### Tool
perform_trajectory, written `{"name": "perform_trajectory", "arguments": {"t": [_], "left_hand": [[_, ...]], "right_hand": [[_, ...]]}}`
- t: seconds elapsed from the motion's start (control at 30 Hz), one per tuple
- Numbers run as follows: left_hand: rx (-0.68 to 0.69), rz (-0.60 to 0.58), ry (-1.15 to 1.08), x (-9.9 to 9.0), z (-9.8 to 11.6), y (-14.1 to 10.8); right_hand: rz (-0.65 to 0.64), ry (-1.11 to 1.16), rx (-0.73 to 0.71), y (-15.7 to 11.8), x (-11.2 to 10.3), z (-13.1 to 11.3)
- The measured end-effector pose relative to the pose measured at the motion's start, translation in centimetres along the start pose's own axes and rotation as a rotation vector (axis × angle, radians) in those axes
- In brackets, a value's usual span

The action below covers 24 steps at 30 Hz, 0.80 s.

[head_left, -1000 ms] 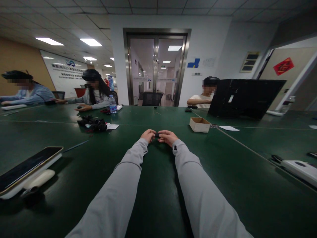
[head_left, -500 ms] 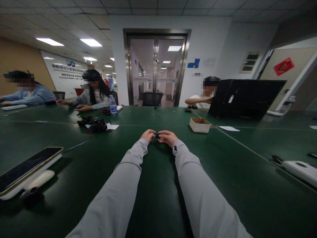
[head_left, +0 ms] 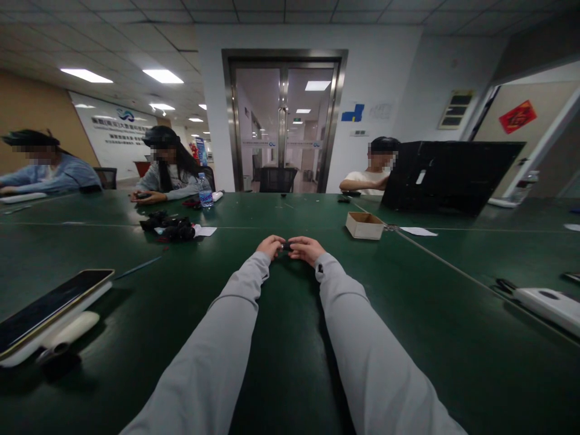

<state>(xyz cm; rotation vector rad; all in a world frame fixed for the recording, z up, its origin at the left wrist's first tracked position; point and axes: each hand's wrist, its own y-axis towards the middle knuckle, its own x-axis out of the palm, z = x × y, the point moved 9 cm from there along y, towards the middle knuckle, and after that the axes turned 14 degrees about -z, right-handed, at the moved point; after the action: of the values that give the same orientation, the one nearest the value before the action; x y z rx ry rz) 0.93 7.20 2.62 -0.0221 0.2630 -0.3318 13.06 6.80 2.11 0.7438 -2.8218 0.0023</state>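
Observation:
A small dark object (head_left: 286, 246) is held between my two hands over the green table (head_left: 290, 338). My left hand (head_left: 270, 246) pinches its left end, and my right hand (head_left: 307, 249) grips its right end with bent fingers. The object is too small to identify. Both arms stretch forward in light grey sleeves. To the right, beyond my right hand, stands an open, pale box (head_left: 365, 226).
Black gear (head_left: 174, 227) and a water bottle (head_left: 205, 192) stand at the back left. A phone (head_left: 54, 308) lies at the near left, a white device (head_left: 550, 308) at the right. A large black monitor (head_left: 448, 176) and three people are across the table.
My hands keep their grip, almost still. The person at the centre left has brought both hands together around a small dark item. The view has shifted slightly.

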Motion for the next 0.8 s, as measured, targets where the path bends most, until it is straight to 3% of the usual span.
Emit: {"name": "perform_trajectory", "arguments": {"t": [0.8], "left_hand": [[-0.008, -0.034, 0.009, 0.38, 0.03, 0.02]], "right_hand": [[-0.017, -0.003, 0.001, 0.03, 0.10, 0.01]]}}
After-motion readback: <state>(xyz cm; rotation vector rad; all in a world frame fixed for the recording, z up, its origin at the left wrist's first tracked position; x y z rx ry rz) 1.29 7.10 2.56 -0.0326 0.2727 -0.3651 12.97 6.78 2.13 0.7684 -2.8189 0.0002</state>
